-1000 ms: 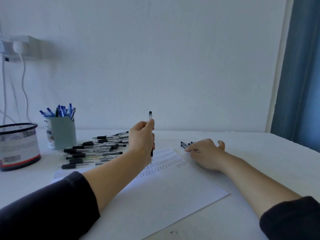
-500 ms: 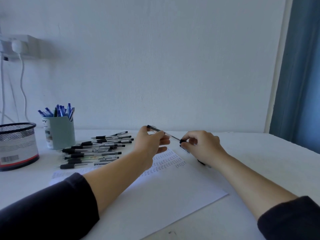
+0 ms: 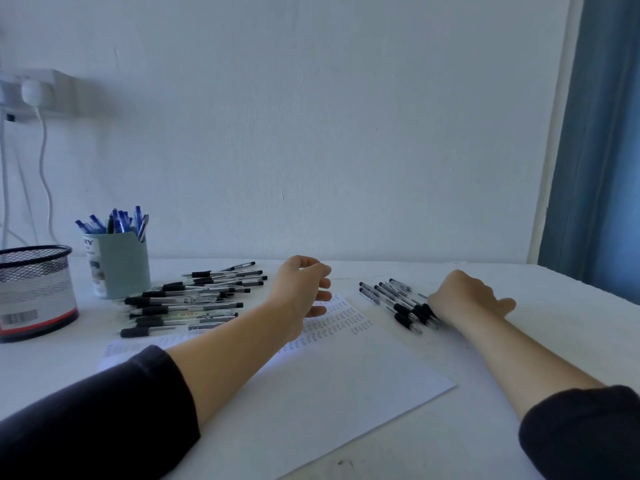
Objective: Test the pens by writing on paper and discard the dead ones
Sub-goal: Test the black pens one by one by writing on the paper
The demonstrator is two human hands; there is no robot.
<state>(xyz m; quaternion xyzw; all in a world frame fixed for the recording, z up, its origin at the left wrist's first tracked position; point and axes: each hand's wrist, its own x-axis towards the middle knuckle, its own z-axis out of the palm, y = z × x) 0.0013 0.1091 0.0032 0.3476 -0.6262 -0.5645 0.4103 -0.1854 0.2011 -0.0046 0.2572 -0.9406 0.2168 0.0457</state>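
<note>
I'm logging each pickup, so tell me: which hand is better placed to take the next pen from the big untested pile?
Left, probably. The left hand hovers empty, fingers relaxed, right beside the big pile of pens. The right hand rests at the small group of pens, across the paper.

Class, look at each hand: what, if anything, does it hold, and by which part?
The left hand holds nothing. The right hand rests at the row of pens; any hold is hidden.

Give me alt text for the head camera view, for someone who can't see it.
A person's right hand rests on a small row of black pens beside a written-on sheet of paper, while the empty left hand hovers near a larger pen pile. A pen cup and mesh basket stand far left.
</note>
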